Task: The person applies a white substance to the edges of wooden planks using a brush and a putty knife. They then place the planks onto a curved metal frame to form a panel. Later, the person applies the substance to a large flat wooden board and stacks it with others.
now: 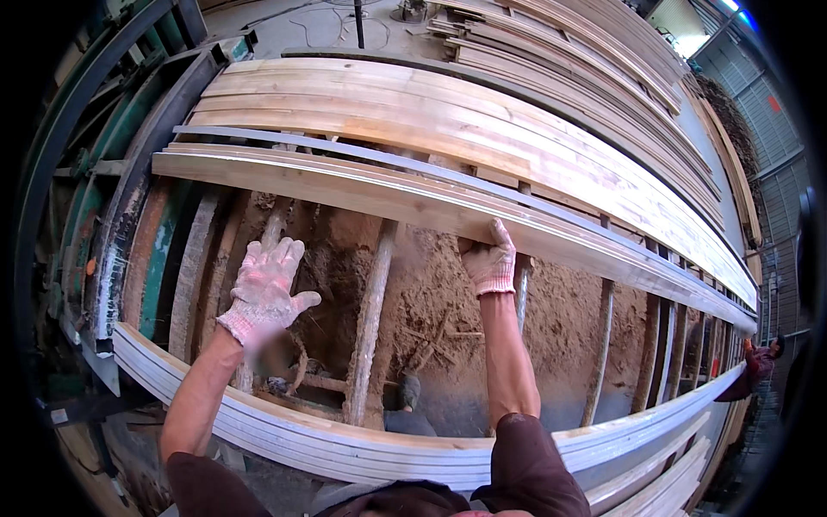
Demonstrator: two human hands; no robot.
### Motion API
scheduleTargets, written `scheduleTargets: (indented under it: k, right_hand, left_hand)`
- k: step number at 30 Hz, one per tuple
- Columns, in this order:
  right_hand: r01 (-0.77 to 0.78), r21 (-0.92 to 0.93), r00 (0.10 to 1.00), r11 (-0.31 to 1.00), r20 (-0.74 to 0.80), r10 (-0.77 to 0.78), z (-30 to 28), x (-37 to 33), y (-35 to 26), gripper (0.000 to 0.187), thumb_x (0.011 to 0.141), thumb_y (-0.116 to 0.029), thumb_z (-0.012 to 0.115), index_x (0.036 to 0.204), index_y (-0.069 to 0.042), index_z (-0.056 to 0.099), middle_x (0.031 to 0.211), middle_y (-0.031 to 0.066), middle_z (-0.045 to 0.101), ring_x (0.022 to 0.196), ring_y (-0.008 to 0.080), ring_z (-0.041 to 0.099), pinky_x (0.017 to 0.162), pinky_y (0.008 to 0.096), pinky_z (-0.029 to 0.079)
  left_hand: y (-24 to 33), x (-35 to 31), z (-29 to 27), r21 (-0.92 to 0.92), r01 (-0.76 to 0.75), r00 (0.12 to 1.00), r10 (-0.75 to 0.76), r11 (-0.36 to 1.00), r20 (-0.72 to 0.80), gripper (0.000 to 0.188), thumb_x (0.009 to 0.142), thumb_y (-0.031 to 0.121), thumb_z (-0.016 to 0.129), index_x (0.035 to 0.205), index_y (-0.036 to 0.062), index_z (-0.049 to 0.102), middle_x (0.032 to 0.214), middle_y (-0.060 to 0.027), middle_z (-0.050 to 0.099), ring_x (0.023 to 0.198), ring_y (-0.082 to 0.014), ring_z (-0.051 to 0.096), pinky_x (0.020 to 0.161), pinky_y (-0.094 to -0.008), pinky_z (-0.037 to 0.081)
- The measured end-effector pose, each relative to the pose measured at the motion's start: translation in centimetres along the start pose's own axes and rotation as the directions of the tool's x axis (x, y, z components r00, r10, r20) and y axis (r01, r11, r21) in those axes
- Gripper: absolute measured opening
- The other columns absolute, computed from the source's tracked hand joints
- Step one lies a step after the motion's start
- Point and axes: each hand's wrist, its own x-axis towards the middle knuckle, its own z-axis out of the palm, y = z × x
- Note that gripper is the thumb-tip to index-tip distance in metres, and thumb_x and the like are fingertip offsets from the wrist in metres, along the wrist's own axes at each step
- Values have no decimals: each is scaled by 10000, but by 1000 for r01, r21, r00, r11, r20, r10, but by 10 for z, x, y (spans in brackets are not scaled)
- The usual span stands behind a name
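My right hand (pixel 493 261), in a whitish-pink work glove, grips a long wooden board (pixel 379 196) from its near side. The thumb lies up on the front face, and the fingers go out of sight underneath. Behind this board several thin strips lie parallel, with a narrow bluish-grey bar (pixel 327 145) beyond them. My left hand (pixel 269 280), gloved alike, is held in the air over the round metal crossbars (pixel 370 319), fingers stretched out and thumb spread. It is apart from the board and holds nothing.
Beyond the bar lies a wide row of pale planks (pixel 413 108). Close to my body runs a stack of white-edged boards (pixel 345 452). A heap of sawdust (pixel 551 345) lies below the crossbars. Green machinery (pixel 95 207) stands left; another person (pixel 760 362) is at far right.
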Motion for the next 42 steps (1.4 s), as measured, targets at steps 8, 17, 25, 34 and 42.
scheduleTargets:
  k: [8,17,25,34,42]
  right_hand:
    - [63,-139,974,988,-206,-92,-2,-74,9,332,972,-200,749,1218,-57,579,1184,123,675,1017,298,723,876,436,672]
    - [-199,-488,947,850,-320,37,-23,-205,20,260,1045,-256,625,1195,-44,648,982,120,764,740,205,723,547,304,549]
    - [234,-968,707,-95,102,700,55,-223,-54,416,1061,-399,629,1279,-58,723,1064,79,743,972,181,720,867,333,607]
    - [306,-393,940,-867,-18,341,136,83,-67,571,893,-465,668,1320,-89,706,1322,195,709,1267,350,646,1082,430,506]
    - [126,86,840,-988,520,153,144,46,-43,212,961,-246,648,1085,-114,759,1070,140,767,993,315,750,851,458,605]
  left_hand:
    - [13,-35,-25,-54,11,995,-5,998,102,956,851,602,736,1528,-22,480,1520,-284,533,1428,-424,500,1259,-573,258]
    - [44,-51,-25,-25,-131,991,131,991,8,847,865,504,756,1449,-65,524,1381,-246,595,1264,-401,580,1118,-544,373]
    - [74,-68,-2,4,-178,963,173,984,205,764,899,476,737,1415,-50,534,1249,-199,599,1123,-371,610,1009,-484,425]
    - [77,-39,7,85,-241,946,214,967,242,641,829,501,781,1207,3,640,1119,-138,594,987,-322,629,886,-451,459]
    - [74,-38,21,31,-226,943,210,974,258,659,727,475,842,1172,27,648,1078,-123,567,988,-312,626,835,-457,460]
